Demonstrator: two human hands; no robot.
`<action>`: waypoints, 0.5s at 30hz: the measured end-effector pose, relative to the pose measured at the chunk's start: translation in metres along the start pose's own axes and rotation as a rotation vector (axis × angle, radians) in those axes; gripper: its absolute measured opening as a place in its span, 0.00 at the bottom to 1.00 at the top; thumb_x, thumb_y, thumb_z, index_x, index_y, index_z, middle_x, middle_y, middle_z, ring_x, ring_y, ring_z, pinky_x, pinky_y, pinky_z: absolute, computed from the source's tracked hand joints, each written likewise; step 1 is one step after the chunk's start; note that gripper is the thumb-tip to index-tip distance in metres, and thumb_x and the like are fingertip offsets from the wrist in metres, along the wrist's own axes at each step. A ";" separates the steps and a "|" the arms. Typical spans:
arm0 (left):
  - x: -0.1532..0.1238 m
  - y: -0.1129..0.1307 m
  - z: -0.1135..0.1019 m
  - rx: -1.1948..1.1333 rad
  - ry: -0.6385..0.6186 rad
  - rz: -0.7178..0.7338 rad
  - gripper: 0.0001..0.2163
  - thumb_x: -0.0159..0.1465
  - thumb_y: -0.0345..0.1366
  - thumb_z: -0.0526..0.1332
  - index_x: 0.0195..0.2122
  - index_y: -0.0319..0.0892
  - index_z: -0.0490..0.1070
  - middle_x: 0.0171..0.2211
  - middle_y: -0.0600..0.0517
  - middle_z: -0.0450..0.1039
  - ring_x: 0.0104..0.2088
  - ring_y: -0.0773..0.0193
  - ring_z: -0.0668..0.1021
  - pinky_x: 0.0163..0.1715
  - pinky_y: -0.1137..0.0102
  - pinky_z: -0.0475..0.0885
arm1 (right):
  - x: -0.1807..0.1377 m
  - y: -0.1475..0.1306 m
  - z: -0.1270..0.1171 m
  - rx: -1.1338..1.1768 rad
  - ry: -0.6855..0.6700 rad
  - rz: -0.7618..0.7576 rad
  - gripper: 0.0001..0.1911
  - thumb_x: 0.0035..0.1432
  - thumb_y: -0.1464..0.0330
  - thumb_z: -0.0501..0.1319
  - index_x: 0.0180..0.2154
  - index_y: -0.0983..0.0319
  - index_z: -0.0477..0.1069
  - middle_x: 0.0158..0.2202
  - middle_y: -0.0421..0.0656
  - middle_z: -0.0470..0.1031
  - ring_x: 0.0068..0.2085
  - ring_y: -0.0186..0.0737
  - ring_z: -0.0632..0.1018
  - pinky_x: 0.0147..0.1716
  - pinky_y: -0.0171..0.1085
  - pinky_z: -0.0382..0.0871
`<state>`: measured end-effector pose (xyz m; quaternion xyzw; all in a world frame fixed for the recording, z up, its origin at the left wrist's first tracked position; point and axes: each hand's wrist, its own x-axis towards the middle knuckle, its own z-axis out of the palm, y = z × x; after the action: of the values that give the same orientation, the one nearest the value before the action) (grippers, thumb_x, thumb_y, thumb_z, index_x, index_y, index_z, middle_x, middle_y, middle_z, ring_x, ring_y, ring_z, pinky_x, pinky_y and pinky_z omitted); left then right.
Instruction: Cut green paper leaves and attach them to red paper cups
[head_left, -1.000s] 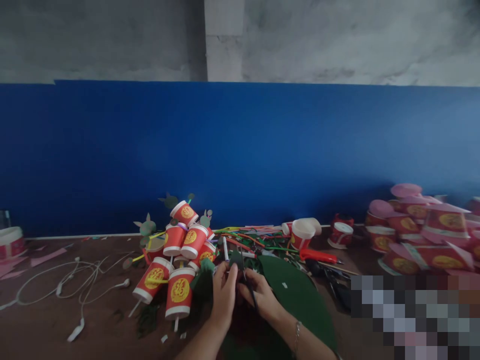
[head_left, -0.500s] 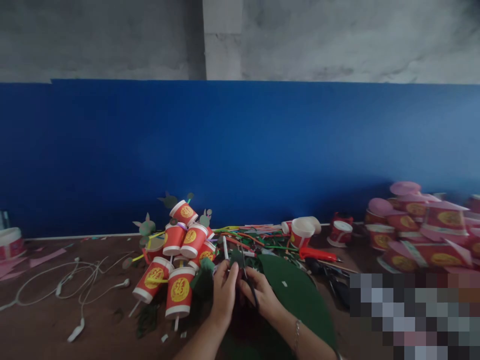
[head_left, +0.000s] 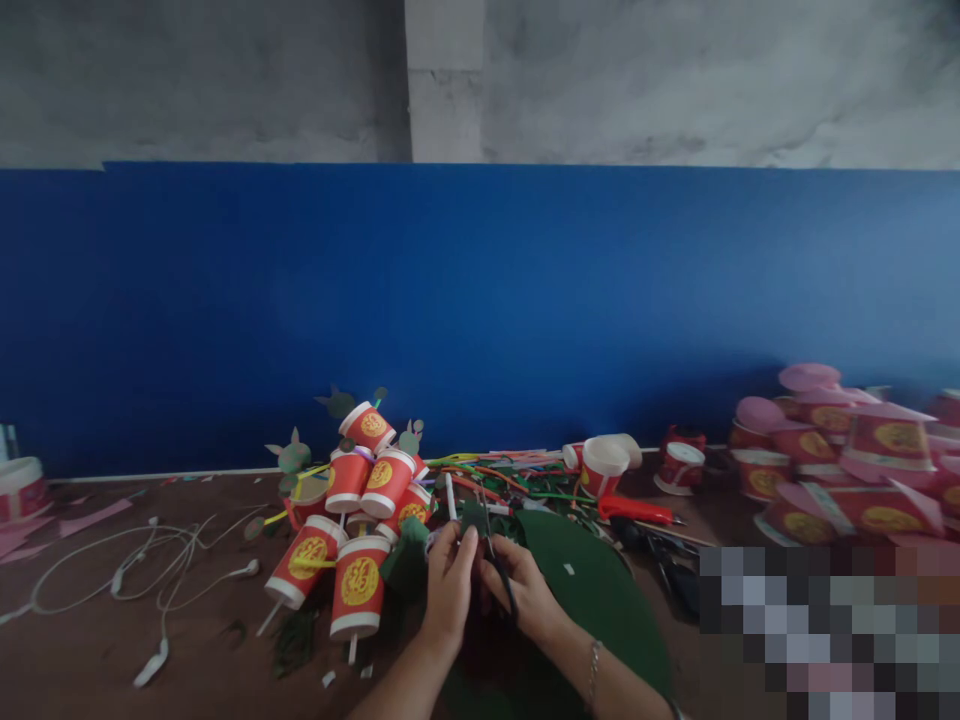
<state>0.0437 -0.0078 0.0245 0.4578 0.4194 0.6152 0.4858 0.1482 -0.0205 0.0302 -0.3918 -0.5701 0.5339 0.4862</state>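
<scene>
Between my two hands, at the middle of the table, is a small piece of dark green paper [head_left: 472, 514]. My left hand [head_left: 451, 580] pinches it between thumb and fingers. My right hand [head_left: 521, 588] is closed around the handles of black scissors [head_left: 504, 578], whose blades point away from me beside the green piece. Under my right forearm lies a large dark green sheet [head_left: 600, 595] with a curved edge. Left of my hands a crumpled green scrap [head_left: 406, 560] touches the pile of red paper cups [head_left: 360, 585]. Fingertips and the lower part of the held piece are partly hidden.
White earphones [head_left: 154, 660] with a tangled cord lie at left. Coloured pipe cleaners [head_left: 487, 470] and scraps spread behind my hands. At right are a red-handled tool [head_left: 637, 510], a tape roll [head_left: 682, 466] and stacked pink-and-red cups [head_left: 832, 440]. A blue wall panel [head_left: 480, 310] borders the back.
</scene>
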 end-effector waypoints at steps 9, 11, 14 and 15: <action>-0.001 0.000 0.000 -0.029 -0.019 -0.015 0.13 0.55 0.46 0.61 0.26 0.41 0.66 0.23 0.56 0.67 0.25 0.68 0.70 0.27 0.75 0.65 | 0.000 0.001 -0.001 -0.022 -0.006 -0.010 0.20 0.47 0.53 0.63 0.28 0.63 0.64 0.16 0.34 0.65 0.16 0.28 0.66 0.14 0.27 0.58; -0.001 0.000 0.000 -0.032 -0.032 -0.018 0.13 0.56 0.46 0.61 0.26 0.41 0.66 0.23 0.56 0.67 0.25 0.68 0.70 0.27 0.75 0.66 | 0.000 0.001 -0.001 -0.024 -0.004 -0.012 0.20 0.47 0.53 0.64 0.28 0.63 0.64 0.16 0.34 0.65 0.16 0.28 0.66 0.14 0.27 0.58; -0.001 0.000 0.000 -0.035 -0.035 -0.023 0.14 0.55 0.47 0.61 0.27 0.40 0.67 0.23 0.56 0.67 0.25 0.67 0.70 0.27 0.74 0.66 | 0.000 0.002 -0.001 -0.023 -0.001 -0.005 0.20 0.47 0.53 0.64 0.27 0.63 0.63 0.16 0.33 0.64 0.16 0.28 0.66 0.14 0.27 0.59; -0.001 0.000 0.000 -0.034 -0.031 -0.022 0.14 0.55 0.47 0.61 0.27 0.40 0.67 0.23 0.55 0.67 0.25 0.67 0.71 0.27 0.74 0.66 | 0.000 0.002 -0.001 -0.021 -0.001 -0.006 0.20 0.47 0.53 0.64 0.28 0.63 0.63 0.16 0.33 0.64 0.16 0.28 0.66 0.14 0.27 0.59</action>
<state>0.0440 -0.0086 0.0247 0.4543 0.4063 0.6098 0.5066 0.1490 -0.0198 0.0279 -0.3952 -0.5771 0.5265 0.4834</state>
